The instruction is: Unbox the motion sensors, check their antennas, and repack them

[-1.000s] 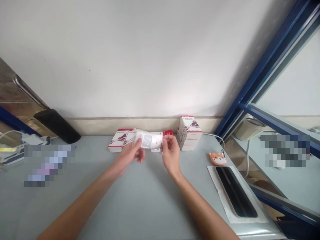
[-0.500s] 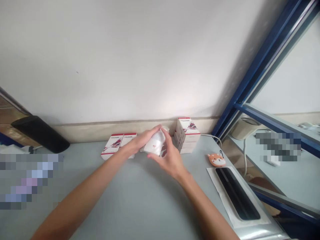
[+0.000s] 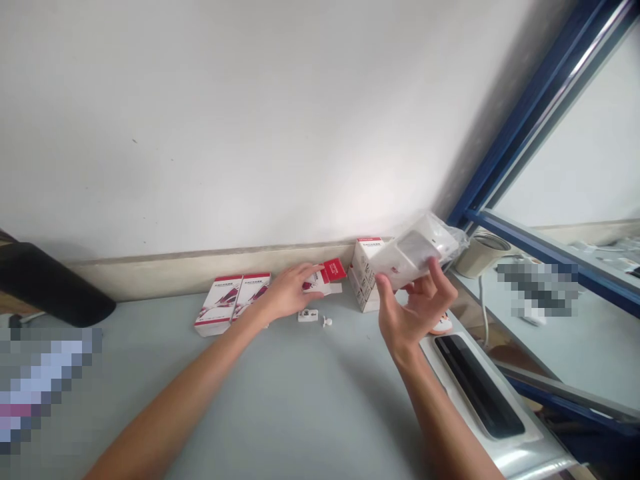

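In my right hand (image 3: 417, 307) is a white motion detector (image 3: 413, 250) in a clear plastic bag, gripped between thumb and fingers and raised above the table. The loose end of the bag points up and right. My left hand (image 3: 290, 290) is at an opened white-and-red box (image 3: 316, 280) near the wall, its thumb and fingers around the box and hiding much of it. The box's red flap (image 3: 334, 270) sticks out to the right. Just in front lie a small white bracket piece (image 3: 308, 315) and a small white knobbed part (image 3: 327, 321).
Two white-and-red boxes (image 3: 233, 300) lie at left, and a box stack (image 3: 365, 277) stands by the wall. At right are a dark-screened phone (image 3: 480, 387) and a partly covered orange pouch (image 3: 443, 325). A black cylinder (image 3: 55, 283) and blue frame (image 3: 525, 113) flank the table.
Both hands held the bagged detector together; the left has let go and moved to the opened box. The right has carried the detector right and up. Small white parts now show on the table.
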A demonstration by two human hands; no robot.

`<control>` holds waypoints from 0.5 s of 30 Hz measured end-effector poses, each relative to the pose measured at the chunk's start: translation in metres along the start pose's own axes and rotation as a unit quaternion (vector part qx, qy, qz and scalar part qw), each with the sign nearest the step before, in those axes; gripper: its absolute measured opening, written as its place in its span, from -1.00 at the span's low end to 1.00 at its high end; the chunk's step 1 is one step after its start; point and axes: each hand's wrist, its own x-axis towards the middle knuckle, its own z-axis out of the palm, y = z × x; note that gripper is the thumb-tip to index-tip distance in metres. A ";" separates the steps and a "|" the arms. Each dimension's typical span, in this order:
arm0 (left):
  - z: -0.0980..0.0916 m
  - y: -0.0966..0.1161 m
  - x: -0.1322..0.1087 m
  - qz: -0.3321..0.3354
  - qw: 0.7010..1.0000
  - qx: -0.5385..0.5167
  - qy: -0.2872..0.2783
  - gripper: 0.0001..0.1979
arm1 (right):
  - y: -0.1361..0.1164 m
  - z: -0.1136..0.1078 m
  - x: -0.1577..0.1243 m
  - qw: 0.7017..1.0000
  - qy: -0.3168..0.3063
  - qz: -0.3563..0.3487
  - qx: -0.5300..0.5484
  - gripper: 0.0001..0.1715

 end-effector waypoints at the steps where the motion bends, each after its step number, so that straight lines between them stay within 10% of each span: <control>1: -0.004 0.009 -0.003 0.007 1.000 -0.006 0.003 -0.35 | -0.002 0.000 0.000 1.000 0.008 -0.010 -0.001 -0.15; 6: -0.008 0.038 -0.066 -0.038 0.972 -0.215 -0.083 -0.36 | -0.017 -0.001 -0.016 0.997 -0.005 -0.049 0.062 -0.15; 15: 0.000 0.004 -0.174 -0.088 0.917 -0.371 -0.118 -0.39 | -0.058 -0.005 -0.072 0.924 -0.342 -0.026 0.170 -0.45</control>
